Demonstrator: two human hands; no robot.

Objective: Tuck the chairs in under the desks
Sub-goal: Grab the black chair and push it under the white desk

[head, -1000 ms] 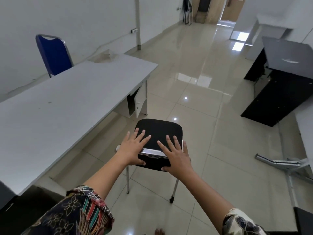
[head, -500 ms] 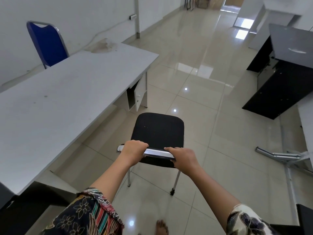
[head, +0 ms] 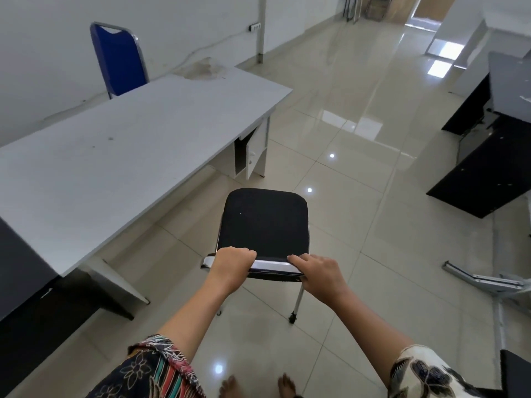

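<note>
Worktop [head: 120,145] at left; left hand [head: 230,267] fingers clenched on the backrest rail of the black chair [head: 264,222], standing on open floor just right of it, not yet under; right hand [head: 320,272] grips the same rail, presumably for steering.

Left hand [head: 231,265] and right hand [head: 319,272] grip the black chair [head: 263,222] beside the white desk [head: 115,145].

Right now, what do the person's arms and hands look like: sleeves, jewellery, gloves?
Both forearms are bare below short sleeves. The left sleeve is dark with a floral print and teal and red stripes; the right sleeve is cream with dark leaf-like motifs. The left hand and right hand are ungloved, no ring, watch or bracelet visible.
</note>
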